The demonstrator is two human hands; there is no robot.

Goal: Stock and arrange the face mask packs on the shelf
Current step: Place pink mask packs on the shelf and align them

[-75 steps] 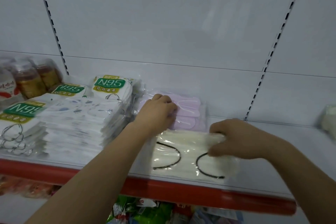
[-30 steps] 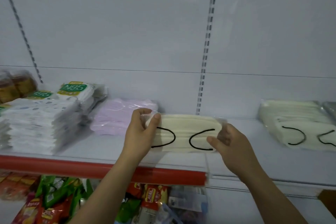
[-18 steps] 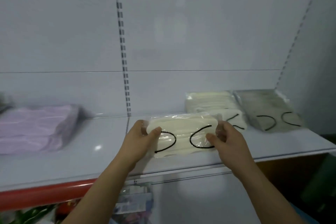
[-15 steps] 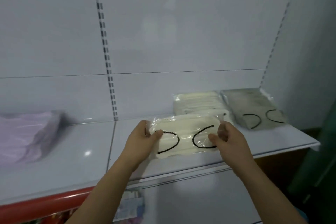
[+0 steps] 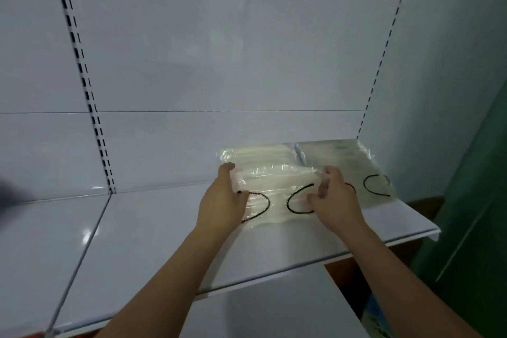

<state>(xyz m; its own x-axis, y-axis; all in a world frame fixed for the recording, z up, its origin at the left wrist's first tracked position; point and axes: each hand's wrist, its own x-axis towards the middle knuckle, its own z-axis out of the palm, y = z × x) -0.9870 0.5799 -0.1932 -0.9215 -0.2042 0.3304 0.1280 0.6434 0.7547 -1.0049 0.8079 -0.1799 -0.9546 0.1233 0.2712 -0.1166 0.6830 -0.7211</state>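
Head view: the left hand (image 5: 223, 197) and right hand (image 5: 333, 195) each grasp one short end of a clear cream mask pack (image 5: 277, 192), low over the white shelf (image 5: 164, 241). Behind it lies a cream stack (image 5: 258, 155), touching a grey stack (image 5: 337, 153) beside the shelf's right edge. Bare shelf stretches leftward, across a seam.

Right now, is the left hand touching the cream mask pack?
Touching. The head view shows the left hand gripping the left end of the cream mask pack, thumb over its front.
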